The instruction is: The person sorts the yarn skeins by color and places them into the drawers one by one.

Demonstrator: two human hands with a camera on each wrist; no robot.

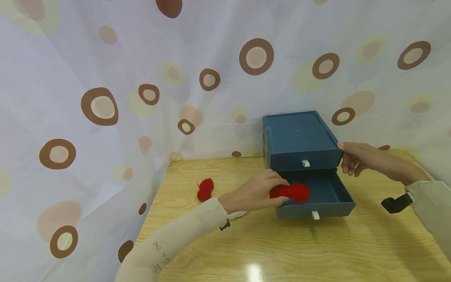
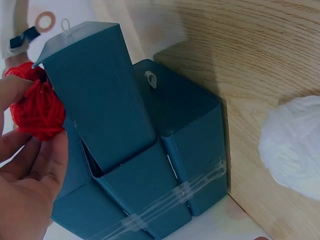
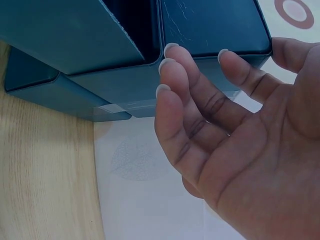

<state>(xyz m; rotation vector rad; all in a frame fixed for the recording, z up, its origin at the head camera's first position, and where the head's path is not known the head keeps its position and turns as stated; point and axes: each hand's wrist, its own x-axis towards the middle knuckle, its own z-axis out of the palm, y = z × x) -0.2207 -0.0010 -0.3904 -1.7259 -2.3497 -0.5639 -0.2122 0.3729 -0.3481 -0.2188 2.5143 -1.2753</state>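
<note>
My left hand (image 1: pixel 258 192) pinches a ball of red yarn (image 1: pixel 298 192) between thumb and fingers, over the left part of a pulled-out drawer (image 1: pixel 332 209). That drawer belongs to a dark blue drawer box (image 1: pixel 299 135) and has a small white pull tab. In the left wrist view the red yarn (image 2: pixel 39 112) overlaps the drawer's outer end. My right hand (image 1: pixel 370 158) is at the box's front right corner, thumb against the top edge. In the right wrist view its other fingers (image 3: pixel 172 110) are loosely bent beside the box's side, with nothing in the palm.
Another red yarn bundle (image 1: pixel 205 190) lies on the wooden table (image 1: pixel 243 250) to the left. A white yarn ball (image 2: pixel 292 145) sits nearby, mostly hidden behind my left wrist in the head view. Below the pulled-out drawer is a lower drawer (image 2: pixel 195 115). A dotted curtain (image 1: pixel 218 51) hangs behind.
</note>
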